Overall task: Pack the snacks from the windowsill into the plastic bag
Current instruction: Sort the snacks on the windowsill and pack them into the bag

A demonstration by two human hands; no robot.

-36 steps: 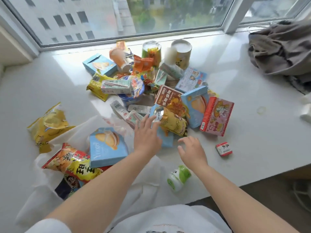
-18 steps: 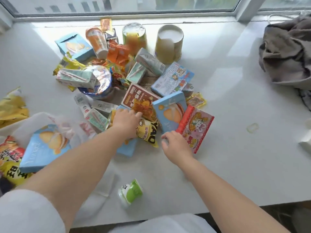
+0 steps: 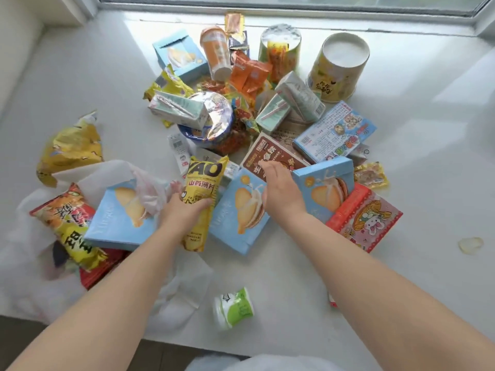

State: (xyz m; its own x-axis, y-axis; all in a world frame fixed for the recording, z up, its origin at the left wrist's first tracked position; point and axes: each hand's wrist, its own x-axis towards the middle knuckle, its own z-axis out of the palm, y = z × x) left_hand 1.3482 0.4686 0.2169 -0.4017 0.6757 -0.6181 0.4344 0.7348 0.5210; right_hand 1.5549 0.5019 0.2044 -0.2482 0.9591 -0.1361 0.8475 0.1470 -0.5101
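L hand (image 3: 184, 212) clamped on yellow chip bag (image 3: 201, 194); R hand (image 3: 281, 191) fingers apart, over boxes.

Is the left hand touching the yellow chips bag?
Touching. The head view shows the left hand wrapped around the middle of the yellow chips bag, fingers curled over its front, lifting it off the windowsill.

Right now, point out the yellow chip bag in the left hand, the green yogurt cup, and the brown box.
yellow chip bag (image 3: 205, 174), head view, upper printed face.
green yogurt cup (image 3: 235, 307), head view, side label.
brown box (image 3: 267, 153), head view, top face.
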